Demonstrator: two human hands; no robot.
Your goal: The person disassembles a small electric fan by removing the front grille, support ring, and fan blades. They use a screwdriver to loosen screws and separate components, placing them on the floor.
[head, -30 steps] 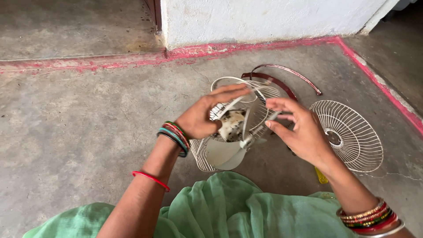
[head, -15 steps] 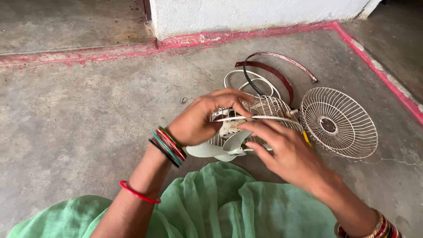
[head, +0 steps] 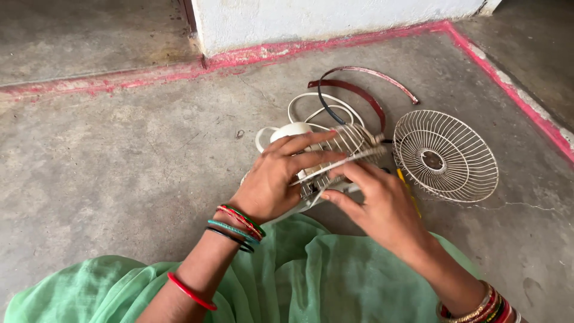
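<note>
Down on the bare concrete floor [head: 107, 173], both hands have closed in: left hand [head: 278, 179] now clamps the wire fan guard [head: 353, 143], right hand [head: 376, 206] pinching its lower rim, the other grille [head: 445, 155] lying beside.

A single head-worn view was provided, directed steeply downward and forward from above the lap. The left hand [head: 275, 179] and right hand [head: 376, 206] were recorded at close range near frame centre. A wall base [head: 335, 24] was recorded well beyond them. No second view was supplied.
</note>
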